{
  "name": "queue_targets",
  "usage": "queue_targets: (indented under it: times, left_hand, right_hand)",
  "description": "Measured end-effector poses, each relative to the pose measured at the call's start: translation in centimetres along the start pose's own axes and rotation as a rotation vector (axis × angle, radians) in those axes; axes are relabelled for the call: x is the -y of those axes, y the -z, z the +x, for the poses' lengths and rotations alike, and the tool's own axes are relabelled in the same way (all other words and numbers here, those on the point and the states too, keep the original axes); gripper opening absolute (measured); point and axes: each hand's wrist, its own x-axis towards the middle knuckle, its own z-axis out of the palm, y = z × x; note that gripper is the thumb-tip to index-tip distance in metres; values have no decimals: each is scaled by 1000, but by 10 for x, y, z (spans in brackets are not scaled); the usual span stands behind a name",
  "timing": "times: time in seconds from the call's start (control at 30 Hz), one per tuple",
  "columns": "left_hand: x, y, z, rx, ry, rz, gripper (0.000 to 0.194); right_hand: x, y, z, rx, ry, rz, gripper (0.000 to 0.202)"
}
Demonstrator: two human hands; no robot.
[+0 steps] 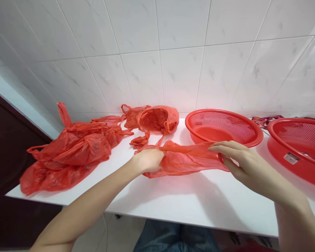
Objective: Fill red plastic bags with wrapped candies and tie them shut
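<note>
Red bag [189,159] pulled long between the left hand [149,160] and the right hand [237,157], over a white table [178,203].

Blue jeans [175,236] are nearest, just below the table's edge. Next come the hands: the left one is curled on one end of the bag, its fingertips hidden, and the right one pinches the other end between thumb and fingers. To the left lies a big heap of red bags [84,150]. Far right sits a red basket [291,147] with a white tag [291,158] on its side. Behind the right hand is a round basket [225,122] full of little holes. Left of that, a puffy bag [170,117] lies with its mouth open. Last is the tile wall [182,77], white with gray marks.
</note>
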Motion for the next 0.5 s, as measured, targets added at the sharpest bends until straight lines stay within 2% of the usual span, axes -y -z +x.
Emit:
queue_targets:
  times: [0.07, 0.17, 0.2, 0.23, 0.3, 0.4, 0.47, 0.5]
  left_hand:
    - [-6, 1, -1, 30, 9, 68, 36]
    - [-13, 2, 1, -32, -30, 47, 42]
    - [-15, 2, 2, -44, -39, 39, 43]
    - [-17, 2, 3, -41, -48, 30, 43]
    - [-20, 1, 4, -20, -62, 20, 42]
    - [-22, 1, 4, 16, -89, 36, 35]
    - [-21, 2, 2, 36, -127, 56, 29]
    - [-20, 2, 1, 44, -144, 67, 26]
  right_hand:
    - [5, -1, 2, -64, 67, -116, 37]
    - [28, -8, 7, -244, 193, -223, 37]
    - [37, -14, 10, -261, 255, -228, 35]
    - [44, -21, 13, -214, 325, -210, 34]
    - [53, -40, 20, 45, 416, -145, 34]
    - [45, -72, 31, 409, 255, -194, 30]
    - [29, -89, 35, 484, 186, -254, 26]
    - [19, -95, 36, 456, 151, -242, 25]
